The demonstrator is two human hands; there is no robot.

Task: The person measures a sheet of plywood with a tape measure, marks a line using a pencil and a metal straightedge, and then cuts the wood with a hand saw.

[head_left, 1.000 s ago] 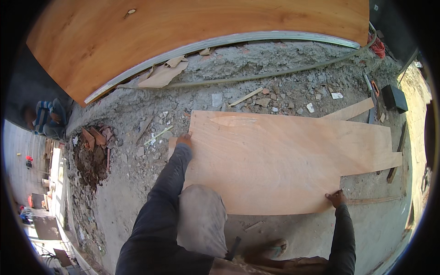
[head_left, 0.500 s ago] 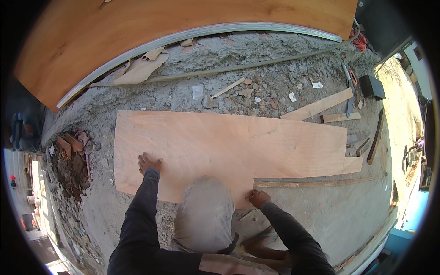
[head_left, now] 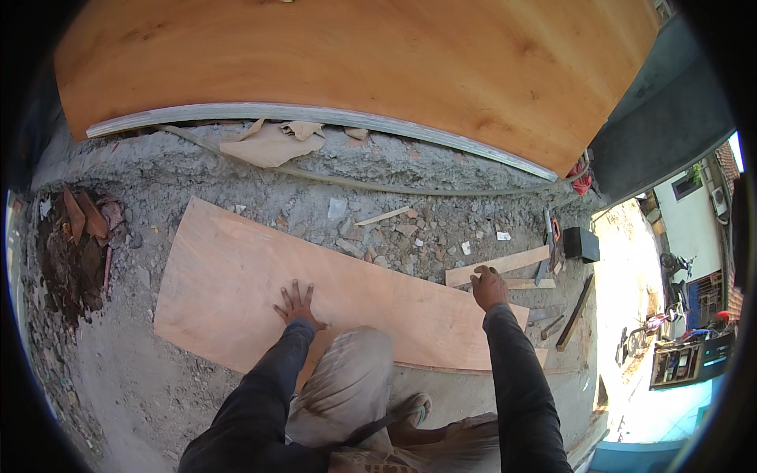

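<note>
At the far left, broken reddish-brown slabs (head_left: 85, 214) lie in a hollow of dark soil. Right of them, a pale plywood sheet (head_left: 371, 293) rests flat on the rubble-strewn ground, slanting from upper left to lower right. The left hand (head_left: 300, 307) lies palm down on the sheet, fingers spread wide apart, its grip fully open and clasping nothing. A knee in dusty pale trousers (head_left: 347, 374) overlaps the sheet's near edge. Farther right, the right hand (head_left: 490, 288) is at the sheet's far side, beside a short wooden plank (head_left: 501, 265); its fingers are bent inward, and I cannot tell whether this grip closes on anything or touches the plank or sheet. Past it are a narrow grey-bladed tool (head_left: 545, 264), a dark strip of wood (head_left: 575, 314) and a black box (head_left: 582, 244) on the ground.
</note>
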